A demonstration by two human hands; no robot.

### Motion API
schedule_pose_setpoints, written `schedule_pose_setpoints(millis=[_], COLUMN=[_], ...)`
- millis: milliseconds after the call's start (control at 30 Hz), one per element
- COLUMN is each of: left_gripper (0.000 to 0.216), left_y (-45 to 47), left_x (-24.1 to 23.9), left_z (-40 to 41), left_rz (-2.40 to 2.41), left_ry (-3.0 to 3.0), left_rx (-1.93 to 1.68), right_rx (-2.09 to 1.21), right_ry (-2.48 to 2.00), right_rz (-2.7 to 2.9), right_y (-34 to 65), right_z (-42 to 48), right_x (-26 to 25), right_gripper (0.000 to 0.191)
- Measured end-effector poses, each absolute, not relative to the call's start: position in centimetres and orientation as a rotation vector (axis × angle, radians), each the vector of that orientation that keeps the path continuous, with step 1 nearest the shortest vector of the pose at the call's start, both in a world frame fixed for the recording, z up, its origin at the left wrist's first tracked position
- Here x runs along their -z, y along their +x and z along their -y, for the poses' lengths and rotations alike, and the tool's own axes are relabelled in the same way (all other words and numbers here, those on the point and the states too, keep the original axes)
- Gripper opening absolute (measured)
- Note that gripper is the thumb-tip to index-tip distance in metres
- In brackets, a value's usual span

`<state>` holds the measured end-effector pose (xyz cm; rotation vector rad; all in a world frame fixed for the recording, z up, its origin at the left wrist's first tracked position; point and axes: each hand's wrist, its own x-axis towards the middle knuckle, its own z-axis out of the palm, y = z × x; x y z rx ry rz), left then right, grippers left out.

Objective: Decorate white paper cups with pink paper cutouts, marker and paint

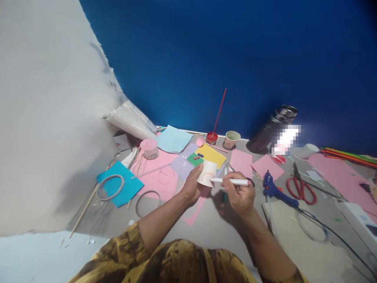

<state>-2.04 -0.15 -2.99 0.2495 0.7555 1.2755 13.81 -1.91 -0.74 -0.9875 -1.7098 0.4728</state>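
Pinching a nearly level white marker [237,182], the right hand [242,197] points it leftward at the tilted paper cup [208,171] the left hand [192,186] grips mid-frame.

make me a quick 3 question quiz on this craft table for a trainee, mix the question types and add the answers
1. Which hand holds the white pen, and which holds the paper cup?
2. True or false: in the picture, the red-handled scissors lie to the right of the blue glue gun.
3. What lies on the turquoise sheet?
A a dark flask
B a grey ring
C a pack of cups

Key: 1. The right hand holds the pen, the left hand the cup. 2. True. 3. B.
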Motion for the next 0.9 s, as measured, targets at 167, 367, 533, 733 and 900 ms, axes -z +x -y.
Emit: schedule_pose_setpoints(millis=[167,367,533,733,900], left_gripper=[0.037,0.035,0.037,0.045,0.042], left_y=[-1.98,-1.83,-1.75,-1.71,-1.76], left_x=[3.14,2.92,2.92,3.02,3.76], left_z=[0.27,0.47,0.49,0.53,0.47], left_rz=[-0.755,-0.742,-0.74,-0.767,-0.816], left_ry=[0.358,0.389,0.376,0.489,0.623], left_rx=[-1.38,-1.37,-1.367,-1.375,-1.406], right_rx=[-0.379,-0.368,-0.33,-0.357,-0.281], right_ry=[-0.937,-0.973,-1.026,-0.988,-0.914], right_rz=[1.771,1.774,1.697,1.749,1.862], right_y=[13.5,13.59,13.76,13.66,13.33], right_z=[1.92,1.77,1.68,1.69,1.8], right_x=[0.38,0.38,0.21,0.39,0.01], right_gripper=[0.013,0.012,0.012,0.013,0.016])
